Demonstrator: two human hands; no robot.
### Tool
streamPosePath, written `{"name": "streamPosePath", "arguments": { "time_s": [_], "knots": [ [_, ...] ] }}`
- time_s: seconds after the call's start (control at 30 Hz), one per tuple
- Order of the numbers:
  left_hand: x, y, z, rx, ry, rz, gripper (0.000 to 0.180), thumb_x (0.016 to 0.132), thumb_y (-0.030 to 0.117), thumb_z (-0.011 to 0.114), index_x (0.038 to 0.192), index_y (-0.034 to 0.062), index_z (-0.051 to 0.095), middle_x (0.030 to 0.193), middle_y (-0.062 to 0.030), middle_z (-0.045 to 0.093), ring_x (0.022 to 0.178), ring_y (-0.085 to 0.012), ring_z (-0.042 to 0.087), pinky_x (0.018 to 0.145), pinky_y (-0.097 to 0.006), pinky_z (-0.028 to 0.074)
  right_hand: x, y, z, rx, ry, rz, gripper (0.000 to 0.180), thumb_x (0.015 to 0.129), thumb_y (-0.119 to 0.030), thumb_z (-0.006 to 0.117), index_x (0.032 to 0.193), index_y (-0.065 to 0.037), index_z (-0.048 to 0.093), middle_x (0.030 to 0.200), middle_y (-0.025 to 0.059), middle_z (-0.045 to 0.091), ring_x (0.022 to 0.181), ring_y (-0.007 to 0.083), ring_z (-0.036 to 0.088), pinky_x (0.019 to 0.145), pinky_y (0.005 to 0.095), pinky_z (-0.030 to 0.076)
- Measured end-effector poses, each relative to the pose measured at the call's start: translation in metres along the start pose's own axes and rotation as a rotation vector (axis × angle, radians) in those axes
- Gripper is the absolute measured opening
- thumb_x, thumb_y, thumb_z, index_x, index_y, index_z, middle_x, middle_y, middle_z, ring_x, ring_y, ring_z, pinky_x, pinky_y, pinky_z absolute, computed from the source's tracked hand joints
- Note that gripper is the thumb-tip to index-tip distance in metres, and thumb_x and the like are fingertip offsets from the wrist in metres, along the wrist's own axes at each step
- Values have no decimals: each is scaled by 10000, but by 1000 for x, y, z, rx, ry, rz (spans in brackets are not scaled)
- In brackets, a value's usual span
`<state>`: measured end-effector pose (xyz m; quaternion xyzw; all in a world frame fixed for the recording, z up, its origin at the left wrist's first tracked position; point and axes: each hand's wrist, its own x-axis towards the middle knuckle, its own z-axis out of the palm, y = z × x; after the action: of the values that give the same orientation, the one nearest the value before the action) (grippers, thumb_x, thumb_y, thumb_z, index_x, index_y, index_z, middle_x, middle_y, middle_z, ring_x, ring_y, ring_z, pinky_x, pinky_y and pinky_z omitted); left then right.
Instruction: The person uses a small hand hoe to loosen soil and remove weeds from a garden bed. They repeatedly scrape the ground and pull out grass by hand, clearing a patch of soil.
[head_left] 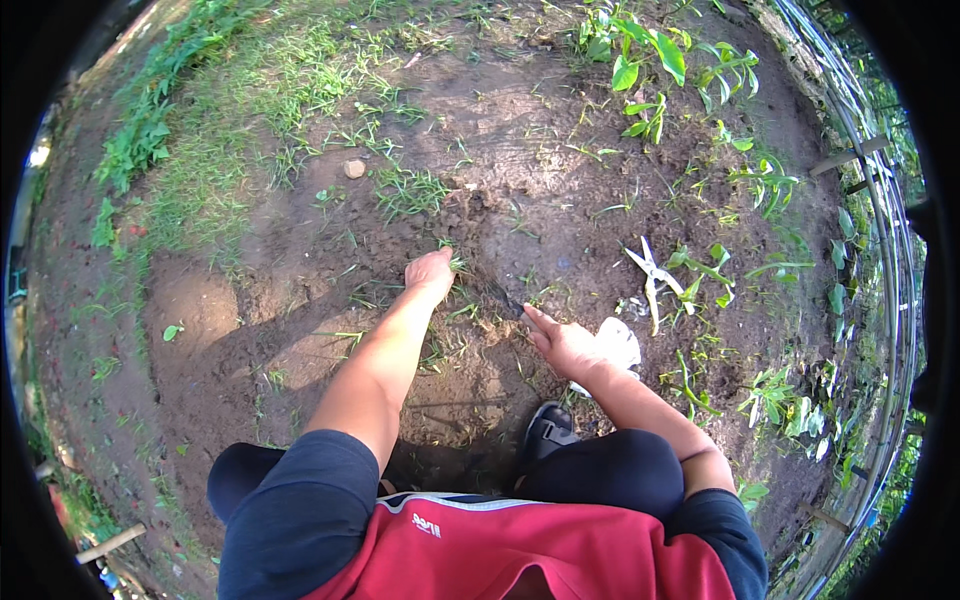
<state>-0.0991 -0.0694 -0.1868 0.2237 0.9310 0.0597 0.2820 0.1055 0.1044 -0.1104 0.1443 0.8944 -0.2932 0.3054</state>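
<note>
My left hand (430,272) reaches down to the soil, its fingers closed on a small tuft of grass (457,264). To its right, my right hand (566,346) grips a small hand tool (508,300) with a dark, narrow blade. The blade slants toward the ground near the tuft; its exact kind is hard to make out, as the fingers hide most of the handle. Beside my right wrist lies a white crumpled thing (620,343), perhaps a bag or cloth. Farther right, pruning shears (653,278) with pale handles rest on the soil, blades apart.
Grass clumps (410,192) grow ahead of my left hand, with a round pale object (354,169) beyond them. Leafy plants (650,60) stand at the far right. A fence of poles (880,250) curves along the right side. My sandalled foot (548,430) is below my right hand.
</note>
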Motion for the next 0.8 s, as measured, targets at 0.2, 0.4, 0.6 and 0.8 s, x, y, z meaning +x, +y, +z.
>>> {"name": "streamPosePath", "arguments": {
  "time_s": [0.2, 0.4, 0.6, 0.8],
  "knots": [
    [-16, -26, -21, -135, 20, 64, 324, 813, 145, 596, 1128, 95, 539, 1050, -176, 624, 981, -379, 591, 832, -441, 475, -34, 2, -41, -111, 142, 8, 511, 871, -307, 565, 1340, -419, 394, 914, 127, 660, 874, 313, 639, 794, 400, 507],
    [-5, -61, -50, 204, 9, 83, 360, 797, 127, 602, 1136, 52, 510, 975, -195, 631, 952, -379, 602, 811, -462, 472, -30, -4, -50, 91, 102, 135, 472, 878, -390, 554, 1330, -403, 418, 952, 87, 656, 845, 268, 641, 800, 375, 503],
    [5, -29, -29, 152, -138, 170, 508, 792, 52, 547, 1284, 79, 424, 984, -193, 619, 959, -342, 601, 830, -446, 466, -7, -20, -49, 447, -31, 128, 455, 901, -290, 539, 1330, -157, 467, 1150, 186, 605, 1080, 313, 581, 935, 365, 439],
    [14, -10, 2, 240, -51, 205, 536, 834, 42, 412, 1365, 29, 339, 1073, -210, 601, 1013, -345, 586, 877, -439, 454, 32, -39, -51, 370, -117, 125, 459, 900, -253, 524, 1329, -105, 458, 1157, 201, 597, 1105, 325, 560, 965, 369, 413]
  ]
}}
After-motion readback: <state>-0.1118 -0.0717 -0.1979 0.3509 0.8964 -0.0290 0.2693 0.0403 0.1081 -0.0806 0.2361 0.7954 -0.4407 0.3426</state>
